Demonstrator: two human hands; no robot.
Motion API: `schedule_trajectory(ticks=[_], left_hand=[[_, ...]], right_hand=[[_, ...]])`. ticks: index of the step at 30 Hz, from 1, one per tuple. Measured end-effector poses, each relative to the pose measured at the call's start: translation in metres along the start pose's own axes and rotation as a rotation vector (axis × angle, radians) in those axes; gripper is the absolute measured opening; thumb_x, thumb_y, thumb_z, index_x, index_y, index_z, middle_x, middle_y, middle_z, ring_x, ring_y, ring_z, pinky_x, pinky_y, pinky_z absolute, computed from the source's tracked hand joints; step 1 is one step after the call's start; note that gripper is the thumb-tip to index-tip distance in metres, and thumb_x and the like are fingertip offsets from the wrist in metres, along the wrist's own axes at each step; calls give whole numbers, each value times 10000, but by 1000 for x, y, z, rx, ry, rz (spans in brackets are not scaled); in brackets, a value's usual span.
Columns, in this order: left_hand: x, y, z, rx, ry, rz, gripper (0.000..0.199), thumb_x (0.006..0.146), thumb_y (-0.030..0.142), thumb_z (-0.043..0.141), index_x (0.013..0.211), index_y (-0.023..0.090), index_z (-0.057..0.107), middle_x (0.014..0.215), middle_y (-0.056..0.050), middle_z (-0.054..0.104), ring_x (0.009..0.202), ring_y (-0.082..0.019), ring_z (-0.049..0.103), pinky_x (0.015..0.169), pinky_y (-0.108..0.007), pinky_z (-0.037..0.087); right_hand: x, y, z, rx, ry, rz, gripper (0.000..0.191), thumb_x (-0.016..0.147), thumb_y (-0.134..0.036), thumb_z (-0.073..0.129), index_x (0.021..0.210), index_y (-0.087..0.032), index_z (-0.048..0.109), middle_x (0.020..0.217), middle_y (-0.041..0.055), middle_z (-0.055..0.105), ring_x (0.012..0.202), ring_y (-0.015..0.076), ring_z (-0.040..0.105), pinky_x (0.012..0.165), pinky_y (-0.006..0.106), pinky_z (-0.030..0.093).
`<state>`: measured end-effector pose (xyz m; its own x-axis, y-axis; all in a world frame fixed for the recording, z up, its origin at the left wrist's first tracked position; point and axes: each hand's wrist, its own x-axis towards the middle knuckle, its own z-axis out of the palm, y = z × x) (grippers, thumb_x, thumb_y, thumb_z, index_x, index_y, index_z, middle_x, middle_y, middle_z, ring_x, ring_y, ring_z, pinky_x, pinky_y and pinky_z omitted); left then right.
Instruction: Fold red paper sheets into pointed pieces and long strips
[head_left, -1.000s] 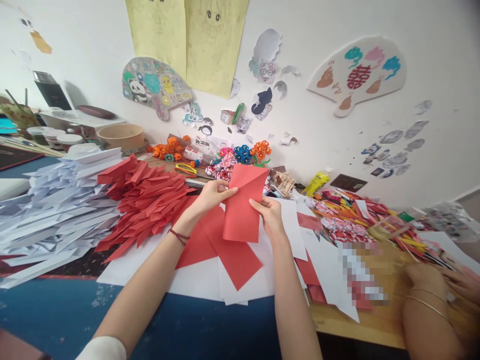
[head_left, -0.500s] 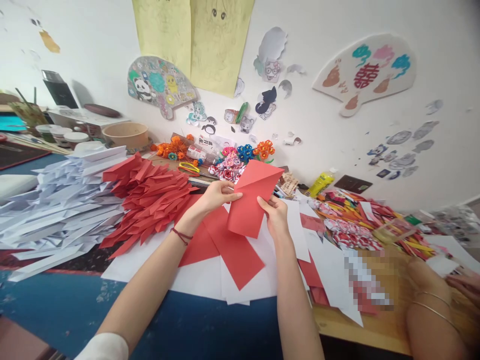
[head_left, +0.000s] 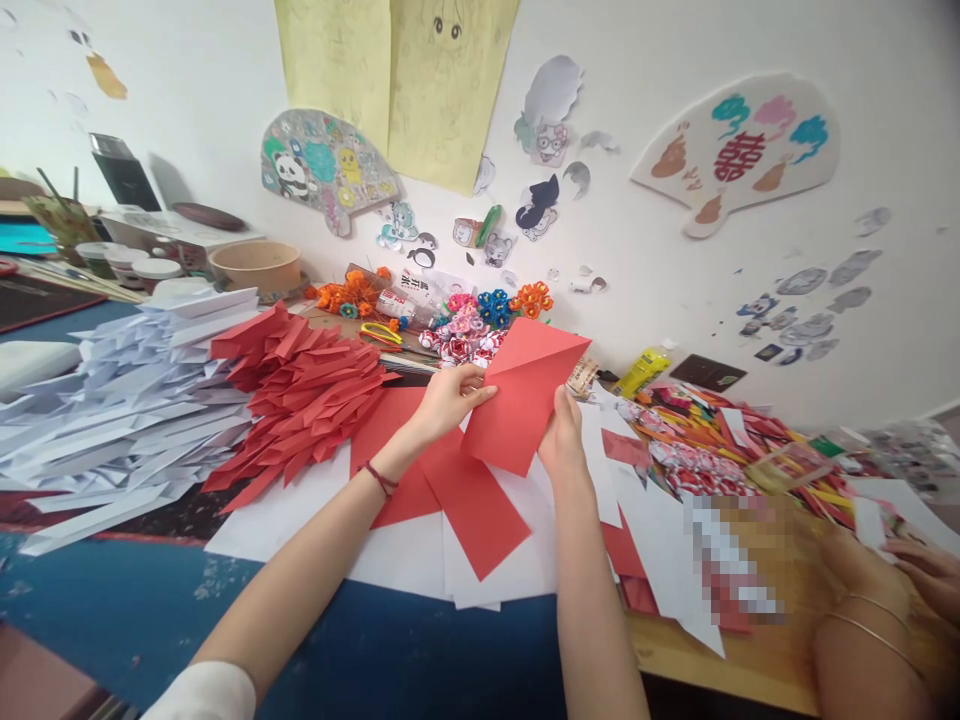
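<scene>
A folded sheet of red paper (head_left: 517,410) is held up over the table between both hands. My left hand (head_left: 456,400) pinches its left edge, thumb lying on the front face. My right hand (head_left: 562,432) grips the right edge, with some fingers hidden behind the sheet. A slanted crease runs across the paper's upper part. Below it, more red sheets (head_left: 480,515) lie on white paper (head_left: 405,555). To the left of my left hand is a heap of folded red paper strips (head_left: 307,400), beside a heap of folded white strips (head_left: 150,390).
Paper flowers (head_left: 495,308), a yellow bottle (head_left: 643,370) and a tan bowl (head_left: 255,268) stand along the wall. At the right, another person's arm (head_left: 862,620) rests by the wooden table (head_left: 720,665), near a pile of colourful folded pieces (head_left: 697,465).
The red paper has widened and shifted slightly right. My right hand has moved a little right and turned along the edge; my left hand still pinches the other side.
</scene>
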<state>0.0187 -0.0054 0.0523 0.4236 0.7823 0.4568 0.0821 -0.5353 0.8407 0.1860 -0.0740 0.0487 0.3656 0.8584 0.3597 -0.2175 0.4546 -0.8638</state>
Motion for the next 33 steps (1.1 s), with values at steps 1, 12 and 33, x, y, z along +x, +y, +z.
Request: schedule_trajectory(ticks=[1,12,33], left_hand=[[-1,2,1,36,6,14,312,805,428,612,921,143,660,850,-51,694,810,-187,646,714,-249,480],[-9,17,6,108,-30,57,348,926,393,398,993,161,649,858,-41,677,782,-173,589,691,-227,428],[-7,17,6,99,278,-45,313,930,414,399,948,171,595,715,0,592,645,-136,500,604,-220,347]], right_hand=[[-2,-2,2,40,-52,61,583,772,-576,627,1238,-229,578,1250,92,620,1133,282,594,924,439,488],[-8,-5,2,137,-91,266,515,789,-515,655,1210,-227,584,1210,75,655,1114,281,618,924,424,519],[4,3,-1,-145,95,107,462,706,-433,739,1117,-246,641,1177,54,666,1063,224,629,828,332,521]])
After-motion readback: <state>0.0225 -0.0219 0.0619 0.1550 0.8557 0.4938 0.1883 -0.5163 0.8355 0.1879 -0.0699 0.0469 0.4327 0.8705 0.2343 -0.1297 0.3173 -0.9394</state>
